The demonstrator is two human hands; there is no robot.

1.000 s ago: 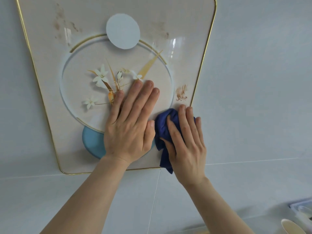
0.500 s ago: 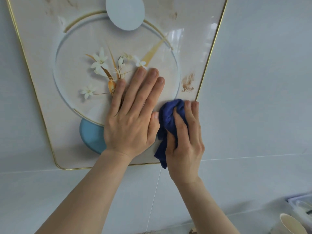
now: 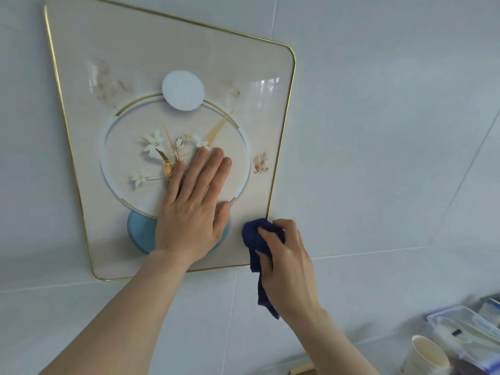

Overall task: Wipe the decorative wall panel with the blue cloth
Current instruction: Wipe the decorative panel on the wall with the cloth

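Right grip (image 3: 286,255) bunches blue cloth (image 3: 253,236) — left hand (image 3: 193,209) flat on panel (image 3: 151,66).

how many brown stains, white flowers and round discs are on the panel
brown stains: 3 (upper left, upper right, right edge)
white flowers: 3 in clear view ()
round discs: 2 (white, blue, partly behind the left hand)
total: 8
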